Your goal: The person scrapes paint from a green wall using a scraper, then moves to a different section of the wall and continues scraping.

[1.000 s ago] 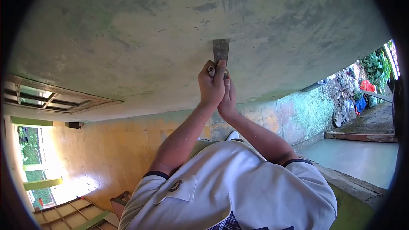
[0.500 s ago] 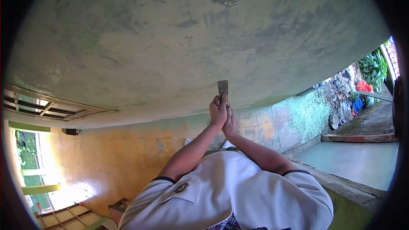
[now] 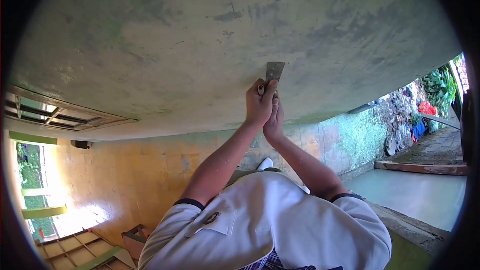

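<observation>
A putty knife (image 3: pixel 274 71) with a flat, spotted metal blade points up toward the stained wall (image 3: pixel 200 65). Its blade appears to lie against the wall, though exact contact is hard to tell. My left hand (image 3: pixel 260 102) is closed round the knife just below the blade, thumb along it. Tucked in by the left fingers is a small pale round thing that I cannot make out. Just below and to the right, my right hand (image 3: pixel 273 120) is also closed on the knife, pressed against the left. The handle is mostly hidden by both hands.
A framed window (image 3: pixel 65 112) sits in the wall at left. Below runs a yellowish tiled floor (image 3: pixel 145 170). A pale ledge (image 3: pixel 415 190) and a heap of rubbish (image 3: pixel 400 115) lie at right. A wooden-framed panel (image 3: pixel 75 250) is at lower left.
Both hands and the putty knife have moved up the wall and slightly right, with the arms stretched further. The grip looks the same, and the view has shifted a little.
</observation>
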The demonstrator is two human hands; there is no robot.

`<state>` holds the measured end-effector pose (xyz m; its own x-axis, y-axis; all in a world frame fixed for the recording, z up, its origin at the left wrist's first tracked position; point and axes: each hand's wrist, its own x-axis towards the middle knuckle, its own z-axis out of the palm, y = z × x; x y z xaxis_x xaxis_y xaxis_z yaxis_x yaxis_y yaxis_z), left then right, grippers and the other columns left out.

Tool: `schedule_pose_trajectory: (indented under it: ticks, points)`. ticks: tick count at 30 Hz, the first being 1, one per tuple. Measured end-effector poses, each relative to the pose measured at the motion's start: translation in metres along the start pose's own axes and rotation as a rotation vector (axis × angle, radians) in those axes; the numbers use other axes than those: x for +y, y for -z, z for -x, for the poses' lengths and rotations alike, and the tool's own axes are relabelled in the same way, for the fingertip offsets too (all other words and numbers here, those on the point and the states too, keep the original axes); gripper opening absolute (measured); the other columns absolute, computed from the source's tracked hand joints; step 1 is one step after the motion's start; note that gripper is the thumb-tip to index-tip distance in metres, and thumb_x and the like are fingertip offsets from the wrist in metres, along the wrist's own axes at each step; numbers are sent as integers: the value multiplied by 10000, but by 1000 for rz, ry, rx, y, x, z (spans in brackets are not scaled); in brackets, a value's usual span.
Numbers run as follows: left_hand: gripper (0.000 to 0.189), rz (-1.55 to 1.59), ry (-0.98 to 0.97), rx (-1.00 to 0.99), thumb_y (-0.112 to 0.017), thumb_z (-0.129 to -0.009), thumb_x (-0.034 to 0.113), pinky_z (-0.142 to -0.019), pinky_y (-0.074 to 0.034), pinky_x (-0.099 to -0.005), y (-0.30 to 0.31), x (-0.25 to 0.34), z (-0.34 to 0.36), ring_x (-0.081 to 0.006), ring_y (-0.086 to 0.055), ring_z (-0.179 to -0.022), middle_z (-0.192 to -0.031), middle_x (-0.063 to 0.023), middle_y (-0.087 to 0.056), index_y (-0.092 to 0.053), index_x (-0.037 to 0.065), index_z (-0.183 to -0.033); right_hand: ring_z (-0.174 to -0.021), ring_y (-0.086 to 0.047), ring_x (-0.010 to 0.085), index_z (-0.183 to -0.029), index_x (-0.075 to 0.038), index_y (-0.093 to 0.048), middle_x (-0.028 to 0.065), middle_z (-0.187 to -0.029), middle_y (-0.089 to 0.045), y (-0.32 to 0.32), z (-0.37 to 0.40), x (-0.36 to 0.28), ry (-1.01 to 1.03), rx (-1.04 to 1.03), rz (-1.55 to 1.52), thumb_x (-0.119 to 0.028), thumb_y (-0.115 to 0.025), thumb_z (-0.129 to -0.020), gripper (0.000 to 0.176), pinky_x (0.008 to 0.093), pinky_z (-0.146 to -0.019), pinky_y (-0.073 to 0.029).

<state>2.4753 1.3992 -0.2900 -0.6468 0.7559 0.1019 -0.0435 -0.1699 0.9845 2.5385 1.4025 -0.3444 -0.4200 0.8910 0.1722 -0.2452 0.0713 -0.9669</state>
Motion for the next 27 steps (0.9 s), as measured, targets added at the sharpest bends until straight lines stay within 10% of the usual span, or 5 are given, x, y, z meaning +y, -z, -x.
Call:
schedule_pose_trajectory:
  ticks: [8, 10, 18, 27]
  points:
    - [348, -77, 13, 134, -589, -905, 216, -425, -383, -216, 27, -34, 41, -66, -500, -481, -556, -23, -528, -413, 71, -641, -900, -506, 162, -1234, 23, -407, 102, -985, -533, 7, 44, -1, 35, -91, 54, -389, -276, -996, 494, 291, -802, -413]
    - [372, -136, 34, 193, -588, -904, 233, -424, -371, -229, 39, -61, 46, -56, -457, -475, -529, 0, -485, -402, 82, -619, -896, -508, 152, -1227, 25, -415, 105, -1004, -535, 4, 56, 14, -310, -163, -72, -374, -283, -997, 479, 284, -788, -423]
    - [388, -62, 241, 224, -620, -886, 228, -437, -310, -231, 50, -47, 48, -45, -352, -491, -538, 55, -378, -386, 101, -605, -764, -539, 141, -1194, 6, -442, 80, -891, -563, -17, 65, 39, -421, -131, -88, -333, -273, -997, 426, 267, -666, -448]
    - [390, -86, -13, 170, -619, -888, 212, -409, -326, -222, 40, 20, 18, -32, -377, -471, -526, 33, -427, -377, 91, -607, -923, -523, 195, -1181, 10, -445, 120, -992, -548, -40, 21, -16, -46, -104, -54, -325, -270, -1000, 420, 302, -818, -415]
